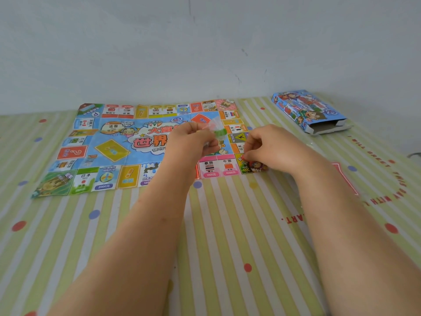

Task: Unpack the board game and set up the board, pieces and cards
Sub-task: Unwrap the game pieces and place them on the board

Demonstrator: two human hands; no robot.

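The left hand (193,142) grips what looks like a clear bag (216,132) of green pieces above the unfolded board (114,151), while the right hand (271,147) pinches a small token (256,166) in its fingers (249,153) at the near-right corner.

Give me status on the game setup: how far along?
Done: board unfolded flat on the tablecloth; box lies open, far right. In hand: left hand holds a small clear bag of pieces; right hand pinches a colourful token at the board's near-right corner. Left: bagged pieces to place; no cards laid out.
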